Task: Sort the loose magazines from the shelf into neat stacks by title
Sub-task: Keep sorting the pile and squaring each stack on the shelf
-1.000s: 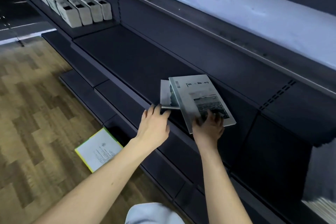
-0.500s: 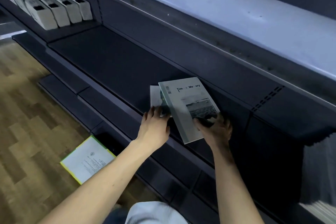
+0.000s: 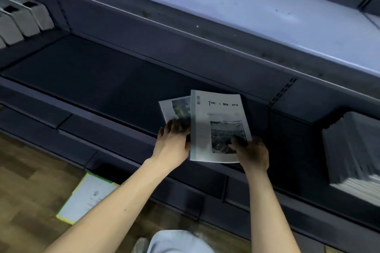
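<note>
A pale grey magazine titled "Time & Memory" (image 3: pixel 218 121), with a dark landscape photo on its cover, lies on the dark shelf (image 3: pixel 98 86). My right hand (image 3: pixel 253 153) grips its lower right corner, thumb on the cover. Beneath it, sticking out to the left, lies a second magazine (image 3: pixel 174 107) with a colourful picture. My left hand (image 3: pixel 172 142) rests on that lower magazine's near edge, fingers spread flat on it.
Rows of white boxes (image 3: pixel 22 20) stand on the shelf at far left. A dense stack of magazines (image 3: pixel 357 156) fills the shelf bay at right. A white booklet with a yellow-green edge (image 3: pixel 86 197) lies on the wooden floor below.
The top magazine has been turned clockwise so it sits squarer to me, and my left hand has moved onto the lower magazine. The view has shifted right.
</note>
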The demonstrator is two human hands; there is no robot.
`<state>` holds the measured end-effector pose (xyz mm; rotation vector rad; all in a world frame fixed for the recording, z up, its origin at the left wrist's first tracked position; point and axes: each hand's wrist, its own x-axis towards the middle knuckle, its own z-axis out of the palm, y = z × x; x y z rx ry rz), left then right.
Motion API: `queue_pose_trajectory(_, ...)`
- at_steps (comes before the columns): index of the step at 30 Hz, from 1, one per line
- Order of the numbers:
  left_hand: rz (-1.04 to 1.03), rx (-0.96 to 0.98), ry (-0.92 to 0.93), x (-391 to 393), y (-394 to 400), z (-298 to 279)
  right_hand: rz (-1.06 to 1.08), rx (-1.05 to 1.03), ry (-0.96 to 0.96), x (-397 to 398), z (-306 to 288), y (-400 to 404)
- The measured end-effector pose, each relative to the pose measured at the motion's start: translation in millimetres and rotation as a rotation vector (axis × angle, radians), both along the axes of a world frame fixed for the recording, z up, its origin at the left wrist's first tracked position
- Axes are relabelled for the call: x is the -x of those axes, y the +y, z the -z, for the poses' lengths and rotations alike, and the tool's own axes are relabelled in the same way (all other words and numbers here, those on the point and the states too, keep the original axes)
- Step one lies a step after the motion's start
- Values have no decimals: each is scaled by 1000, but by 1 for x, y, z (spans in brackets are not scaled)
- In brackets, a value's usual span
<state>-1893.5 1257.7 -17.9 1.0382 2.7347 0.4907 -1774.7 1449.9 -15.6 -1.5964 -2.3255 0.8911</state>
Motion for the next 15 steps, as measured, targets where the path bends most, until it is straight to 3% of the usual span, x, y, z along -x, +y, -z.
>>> queue_pose_trajectory(4,72,-17,-12,0,-2,-1,103,163,172,-17,3,-14)
queue_pose_trajectory(7,114,-42,-29,-2,-6,-2,173,344,185,-23,-14,-39)
queue_pose_trajectory(8,126,-42,-29,-3,-7,-2,126,223,7,-27,-16,-47)
queue_pose_trajectory(9,147,-43,-32,-3,-9,-2,146,201,6,-30,-12,-47)
queue_pose_trajectory(11,183,-57,-25,0,-12,-1,244,202,233,-38,-6,-54)
queue_pose_trajectory(15,236,-45,8,3,-13,-3,354,42,319,-57,-7,-76)
